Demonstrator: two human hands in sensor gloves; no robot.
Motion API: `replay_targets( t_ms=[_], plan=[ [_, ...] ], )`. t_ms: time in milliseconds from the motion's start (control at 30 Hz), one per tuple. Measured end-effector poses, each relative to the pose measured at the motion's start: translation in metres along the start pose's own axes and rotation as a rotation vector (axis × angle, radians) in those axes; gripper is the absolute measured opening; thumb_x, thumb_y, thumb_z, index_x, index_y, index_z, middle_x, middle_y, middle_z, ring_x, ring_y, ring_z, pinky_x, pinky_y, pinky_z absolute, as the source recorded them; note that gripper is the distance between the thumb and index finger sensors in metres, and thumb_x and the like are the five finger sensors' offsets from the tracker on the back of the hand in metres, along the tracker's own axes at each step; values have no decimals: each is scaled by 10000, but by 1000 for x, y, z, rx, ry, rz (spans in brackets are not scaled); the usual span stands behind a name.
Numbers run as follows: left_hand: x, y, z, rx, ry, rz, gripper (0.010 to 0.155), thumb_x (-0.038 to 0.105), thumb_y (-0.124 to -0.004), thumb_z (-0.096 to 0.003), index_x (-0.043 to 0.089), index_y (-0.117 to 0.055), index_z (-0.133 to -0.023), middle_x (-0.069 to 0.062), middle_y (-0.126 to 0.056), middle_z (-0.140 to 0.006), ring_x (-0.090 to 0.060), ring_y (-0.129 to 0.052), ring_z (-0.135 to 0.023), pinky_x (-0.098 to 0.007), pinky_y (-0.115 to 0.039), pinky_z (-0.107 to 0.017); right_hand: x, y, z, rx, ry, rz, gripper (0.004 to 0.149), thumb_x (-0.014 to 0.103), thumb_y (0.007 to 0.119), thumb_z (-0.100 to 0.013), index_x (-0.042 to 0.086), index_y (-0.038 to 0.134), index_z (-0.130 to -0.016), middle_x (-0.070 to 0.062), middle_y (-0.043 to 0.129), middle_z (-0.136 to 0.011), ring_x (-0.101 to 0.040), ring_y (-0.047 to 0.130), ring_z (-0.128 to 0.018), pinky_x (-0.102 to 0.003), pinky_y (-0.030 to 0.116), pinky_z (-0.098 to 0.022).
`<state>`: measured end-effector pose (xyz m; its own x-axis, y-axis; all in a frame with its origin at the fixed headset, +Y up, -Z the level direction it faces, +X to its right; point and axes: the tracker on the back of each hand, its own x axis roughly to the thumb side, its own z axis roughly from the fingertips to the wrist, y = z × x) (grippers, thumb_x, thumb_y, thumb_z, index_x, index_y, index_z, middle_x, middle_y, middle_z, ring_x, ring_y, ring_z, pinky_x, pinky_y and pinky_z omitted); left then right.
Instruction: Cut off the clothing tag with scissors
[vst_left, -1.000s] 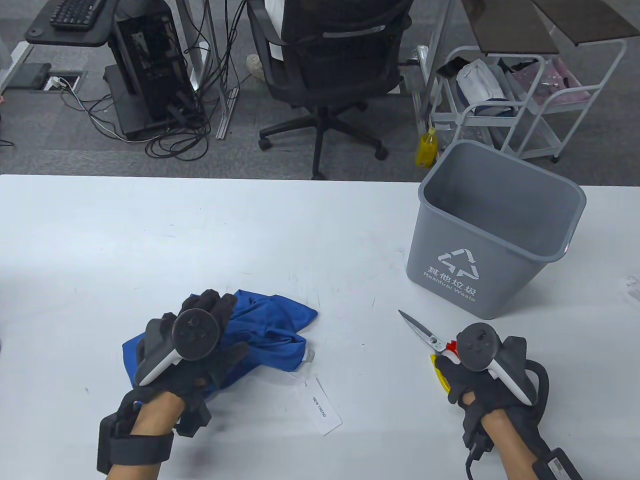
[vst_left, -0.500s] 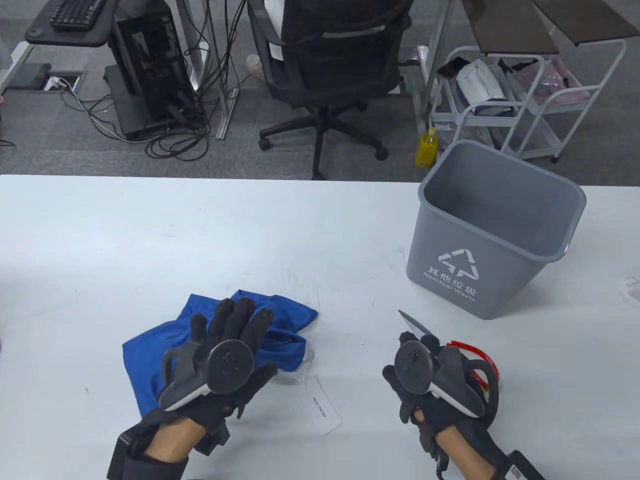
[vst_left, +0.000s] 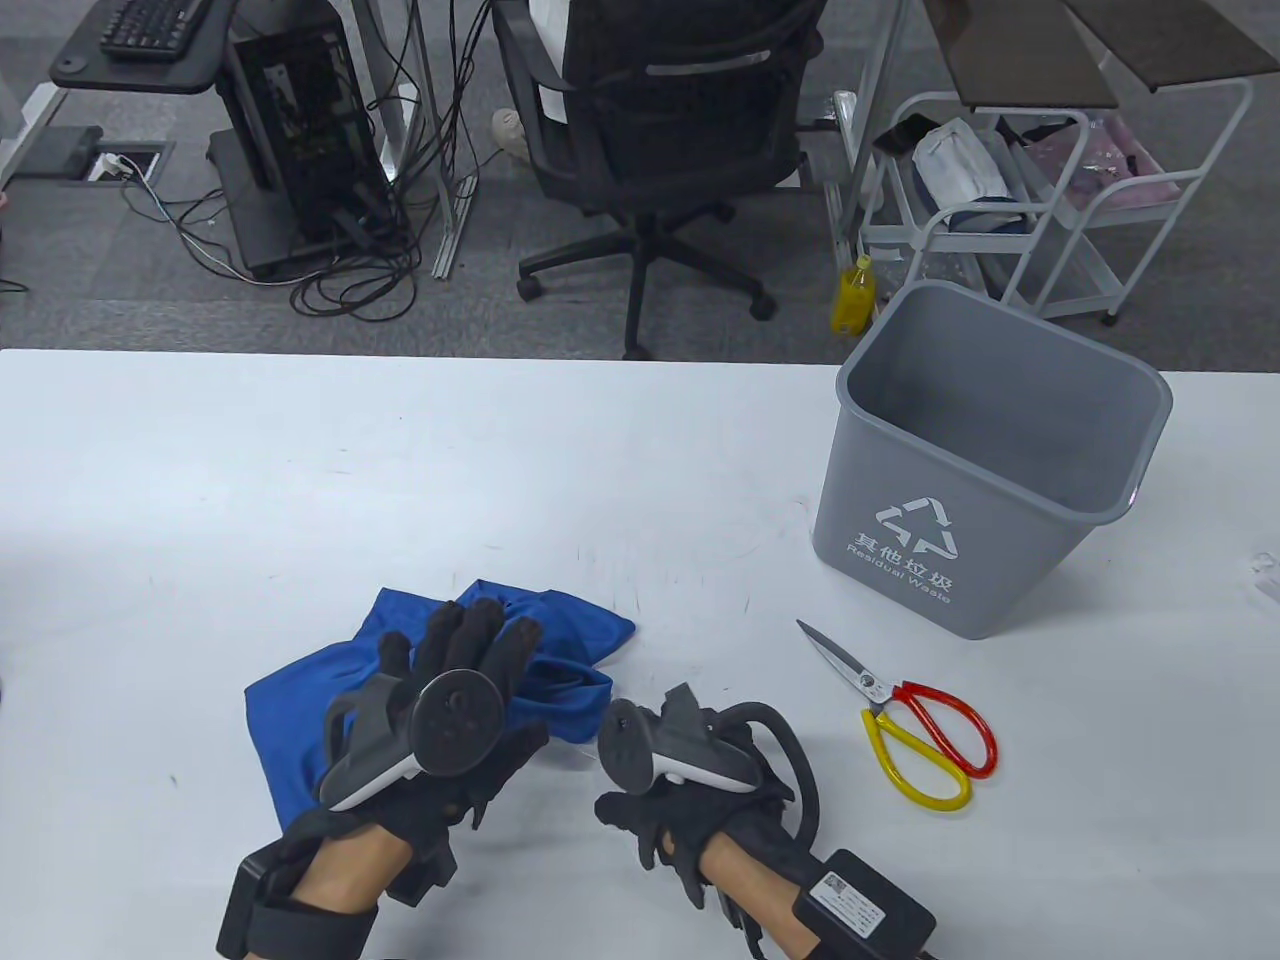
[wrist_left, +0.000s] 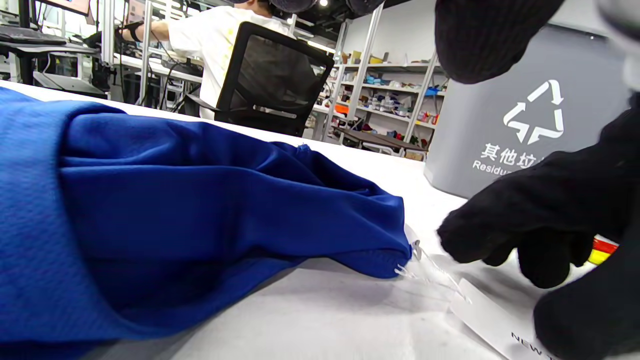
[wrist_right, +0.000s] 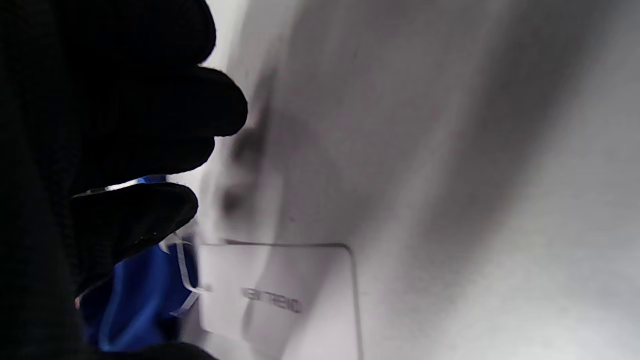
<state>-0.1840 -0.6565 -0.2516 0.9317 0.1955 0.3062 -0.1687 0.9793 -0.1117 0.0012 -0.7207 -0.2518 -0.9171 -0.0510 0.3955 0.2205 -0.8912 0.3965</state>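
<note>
A crumpled blue garment lies on the white table. My left hand rests flat on it with the fingers stretched out. The white paper tag hangs on a thin plastic string from the garment's hem; it also shows in the right wrist view. My right hand hovers over the tag and hides it in the table view; its fingers are curled just above the tag and hold nothing. The scissors, with red and yellow handles, lie shut on the table to the right of my right hand.
A grey waste bin stands on the table at the right, just behind the scissors. An office chair and a wire cart stand beyond the table's far edge.
My right hand let go of the scissors, which now lie on the table, and moved left over the tag. My left hand shifted right on the garment and flattened.
</note>
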Motion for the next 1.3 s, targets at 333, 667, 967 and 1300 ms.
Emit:
replay_targets(
  t_ms=[333,667,967,1300],
  plan=[
    [5,-3,0,-11,-17,-14,840,620,-728,-435,328,-313,-1105,-84,-302,-1200,-441,-314,-1116,-811,-327,-697,9,-3,-7,-4,-19,-25,616,531,833,-491,121,674,-923,-214,611,-1003,-389,839,-757,-589,752,-562],
    [4,-2,0,-10,-10,-17,832,617,-728,-437,327,-323,-1104,-82,-310,-1200,-441,-325,-1115,-813,-332,-693,2,-14,3,-89,-75,-123,331,374,789,-549,160,783,-801,-165,715,-949,-358,900,-693,-569,785,-536],
    [3,-2,0,-15,-3,-16,831,615,-728,-438,324,-326,-1105,-84,-316,-1200,-441,-334,-1113,-813,-335,-692,-28,-47,31,-307,-35,-210,323,346,843,-477,134,856,-722,-175,800,-876,-376,945,-606,-583,806,-476],
    [2,-2,0,-20,2,-14,829,614,-727,-439,322,-329,-1104,-84,-320,-1199,-441,-337,-1113,-813,-336,-691,-78,-107,65,-472,55,-270,325,331,858,-460,120,873,-707,-187,814,-865,-396,946,-594,-601,797,-470]
  ],
)
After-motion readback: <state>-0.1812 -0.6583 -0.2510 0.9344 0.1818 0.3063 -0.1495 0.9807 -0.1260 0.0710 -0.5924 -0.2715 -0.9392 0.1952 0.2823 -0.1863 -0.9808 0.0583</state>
